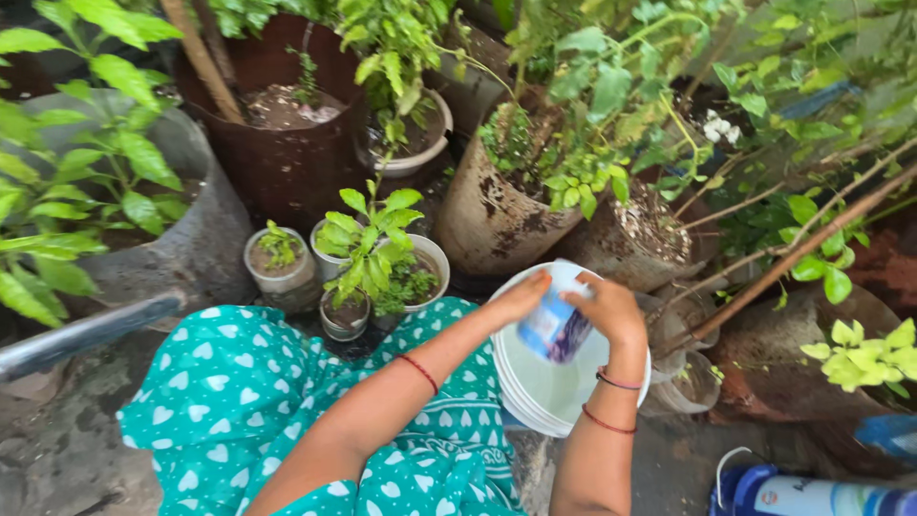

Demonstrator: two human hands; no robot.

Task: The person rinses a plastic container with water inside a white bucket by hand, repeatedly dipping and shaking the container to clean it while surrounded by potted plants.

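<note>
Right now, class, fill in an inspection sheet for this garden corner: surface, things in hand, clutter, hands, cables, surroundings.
Surface: rough grey ground, partly hidden by teal cloth.
Things in hand: small blue-and-white packet held over a white bucket.
Clutter: three small potted plants; blue container at lower right.
Hands: left hand and right hand both grip the packet with their fingers.
Cables: nothing seen.
Surroundings: large rusty pots, leafy plants, bare branches.

The packet [555, 330] between the 2 hands is motion-blurred, its print unreadable. The white bucket [544, 397] hides partly behind her arms. A blue container [812, 495] runs off the bottom edge.
</note>
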